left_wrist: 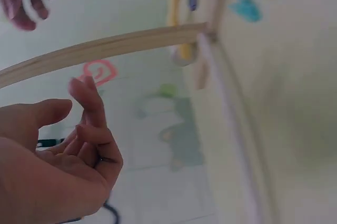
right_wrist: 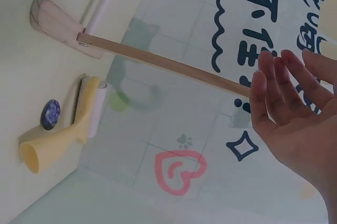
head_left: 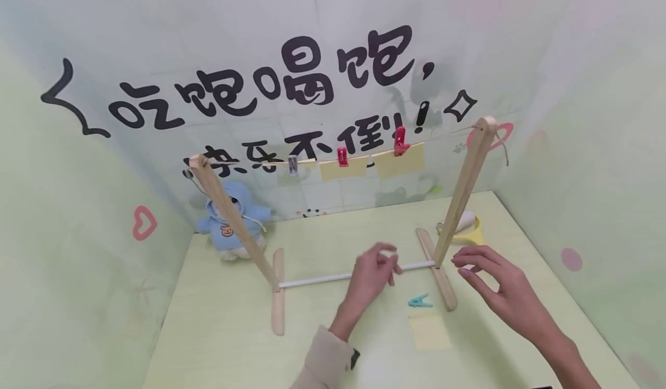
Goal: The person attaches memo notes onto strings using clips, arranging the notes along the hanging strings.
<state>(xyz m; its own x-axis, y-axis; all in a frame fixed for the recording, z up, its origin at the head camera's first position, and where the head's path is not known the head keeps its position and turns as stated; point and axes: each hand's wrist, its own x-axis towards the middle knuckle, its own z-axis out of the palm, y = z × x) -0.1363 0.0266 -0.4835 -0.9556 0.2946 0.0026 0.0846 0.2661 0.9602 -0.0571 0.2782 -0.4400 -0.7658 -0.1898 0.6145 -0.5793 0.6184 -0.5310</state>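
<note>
A wooden drying rack stands on the table; a string (head_left: 452,133) runs between its left post (head_left: 234,218) and right post (head_left: 465,192). Hanging from the string are sheets of yellow paper (head_left: 400,160), held by a grey clothespin (head_left: 293,166) and two red clothespins (head_left: 342,156). My left hand (head_left: 372,270) hovers in front of the white crossbar (head_left: 312,281), fingers loosely bent around nothing. Beside the right post my right hand (head_left: 499,285) is raised, relaxed, holding nothing. Between the hands lie a teal clothespin (head_left: 420,301) and a yellow paper sheet (head_left: 430,332).
Behind the left post sits a plush toy (head_left: 234,227) in a blue hoodie. A yellow-handled roller (right_wrist: 87,110) lies behind the right foot (head_left: 444,288), near a dark blue oval object (right_wrist: 51,114). Printed walls enclose the table at the back and sides.
</note>
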